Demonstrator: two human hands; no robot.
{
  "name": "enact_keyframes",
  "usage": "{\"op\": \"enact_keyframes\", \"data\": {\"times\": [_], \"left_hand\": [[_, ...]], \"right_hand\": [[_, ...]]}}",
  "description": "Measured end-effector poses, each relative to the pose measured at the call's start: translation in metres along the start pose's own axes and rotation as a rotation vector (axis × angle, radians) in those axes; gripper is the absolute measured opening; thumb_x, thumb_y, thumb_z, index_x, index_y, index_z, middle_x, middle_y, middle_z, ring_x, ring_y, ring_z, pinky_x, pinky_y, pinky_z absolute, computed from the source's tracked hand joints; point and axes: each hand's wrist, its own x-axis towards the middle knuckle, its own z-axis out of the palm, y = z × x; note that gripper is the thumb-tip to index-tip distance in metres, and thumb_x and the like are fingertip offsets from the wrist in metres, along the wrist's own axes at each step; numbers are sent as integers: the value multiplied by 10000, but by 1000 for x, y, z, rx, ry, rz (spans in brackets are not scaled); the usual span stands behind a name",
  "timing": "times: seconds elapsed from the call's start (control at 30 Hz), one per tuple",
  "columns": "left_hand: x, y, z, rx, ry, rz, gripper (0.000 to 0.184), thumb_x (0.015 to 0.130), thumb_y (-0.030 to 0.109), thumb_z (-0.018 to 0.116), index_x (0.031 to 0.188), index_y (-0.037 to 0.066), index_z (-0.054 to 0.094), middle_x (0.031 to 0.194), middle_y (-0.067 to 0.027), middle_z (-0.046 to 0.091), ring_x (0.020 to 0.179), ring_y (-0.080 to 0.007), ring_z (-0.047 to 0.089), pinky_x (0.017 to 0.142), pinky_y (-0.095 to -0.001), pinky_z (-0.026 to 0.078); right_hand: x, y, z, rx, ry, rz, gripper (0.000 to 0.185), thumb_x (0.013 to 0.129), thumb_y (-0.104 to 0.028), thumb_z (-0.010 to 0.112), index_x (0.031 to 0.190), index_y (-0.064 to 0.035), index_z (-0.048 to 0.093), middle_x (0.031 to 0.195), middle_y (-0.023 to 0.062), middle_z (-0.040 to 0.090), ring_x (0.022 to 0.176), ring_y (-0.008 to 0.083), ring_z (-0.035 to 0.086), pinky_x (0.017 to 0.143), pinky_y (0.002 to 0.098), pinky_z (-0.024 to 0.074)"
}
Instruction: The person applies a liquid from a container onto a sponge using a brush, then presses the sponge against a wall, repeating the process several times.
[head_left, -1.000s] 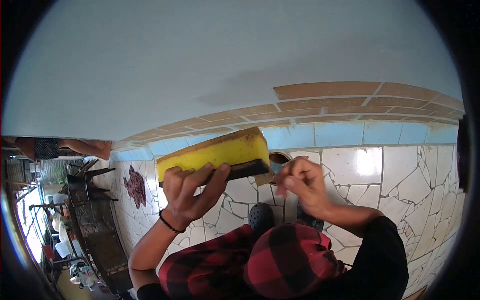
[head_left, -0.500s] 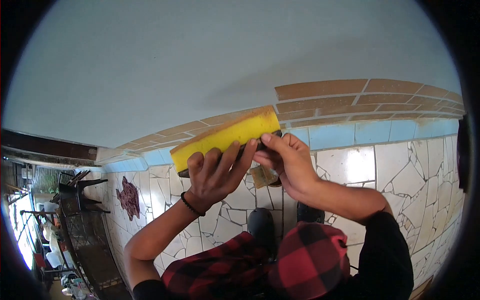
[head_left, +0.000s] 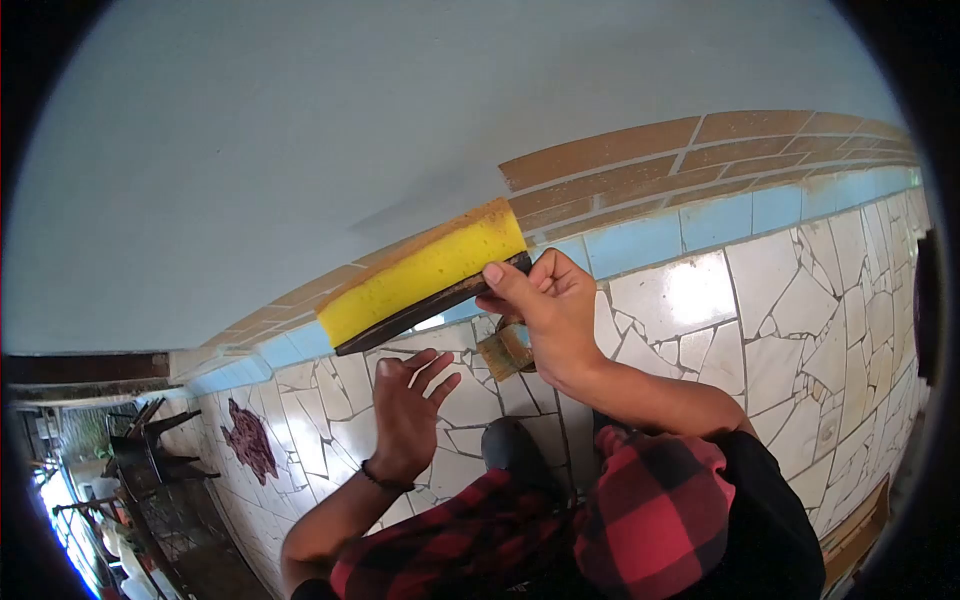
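A long yellow sponge (head_left: 425, 268) with a dark backing strip hangs tilted in front of the wall, its upper edge stained brown. My right hand (head_left: 545, 305) grips the right end of the strip between thumb and fingers. Below the sponge, my left hand (head_left: 408, 410) is apart from it, fingers spread and holding nothing. Brown brick shapes (head_left: 610, 160) with pale lines between them run along the wall, partly hidden behind the sponge. Under my right hand, a brush (head_left: 505, 350) with wide bristles is partly in view by a round container, mostly covered by the hand.
Light blue tiles (head_left: 715, 225) line the wall's foot above a floor of broken white tile pieces (head_left: 780, 300). A crumpled dark red cloth (head_left: 250, 442) lies on the floor at left. Beyond it stand a dark chair (head_left: 150, 445) and other clutter. My feet are on the floor below.
My left hand has let go of the sponge and dropped below it, fingers opening. The right hand still holds the sponge, now slightly further left in view. The camera view has tilted.
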Motion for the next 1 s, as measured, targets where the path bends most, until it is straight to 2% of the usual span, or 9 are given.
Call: {"op": "enact_keyframes", "data": {"times": [0.13,0.27,0.37,0.47,0.5,0.57,0.67,0.77,1.0], "left_hand": [[-5,31,16,73,-102,-15,443,999,572,447,919,141,514,1277,-166,590,1253,-374,531,1060,-530,420],[5,46,16,61,6,-60,413,1006,497,505,879,104,478,1280,-209,582,1237,-359,553,1071,-465,427],[17,47,12,27,95,10,396,1008,477,517,869,107,483,1257,-192,600,1217,-332,569,1068,-434,433],[20,45,22,-24,155,66,365,998,443,553,1104,95,542,1197,-152,635,1165,-279,597,1041,-398,454],[19,44,22,-43,178,73,388,993,440,564,1163,91,544,1181,-142,641,1155,-270,602,1033,-391,460],[23,45,21,-36,174,81,401,978,443,592,1144,79,555,1152,-140,649,1143,-268,616,985,-368,509],[25,47,25,-20,170,81,429,965,423,611,1214,83,531,1132,-122,645,1124,-248,617,980,-347,506],[26,52,31,-16,159,75,464,943,420,644,1222,68,529,1140,-122,635,1103,-241,621,957,-343,524],[31,52,38,10,147,92,557,909,434,669,1274,48,502,1174,-120,616,1084,-232,623,932,-330,539]], "right_hand": [[4,7,4,-49,-7,-50,376,839,-70,801,715,-77,445,665,47,623,622,47,599,545,185,482],[8,20,1,-152,11,-81,420,822,-103,825,645,-89,445,627,45,616,594,29,557,487,182,411],[4,13,1,-259,-16,-15,429,840,-34,786,635,-110,416,704,89,651,712,119,682,633,258,595],[1,5,5,-297,-16,-39,489,827,-35,798,594,-124,378,675,84,642,696,118,680,619,249,581],[1,7,5,-266,-6,-68,494,817,-66,815,583,-117,383,652,78,636,651,89,626,573,236,529],[6,11,4,-208,1,-126,515,796,-128,849,561,-104,392,606,66,623,562,31,518,482,210,424],[9,13,1,-199,16,-91,524,800,-130,846,556,-109,384,595,61,617,560,31,518,483,210,424],[13,7,-4,-238,-1,-27,508,848,-66,785,585,-138,357,638,50,602,727,116,687,629,281,613],[19,6,-1,-198,-3,-20,494,862,-88,776,598,-146,362,639,39,590,744,117,693,632,291,627]]}}
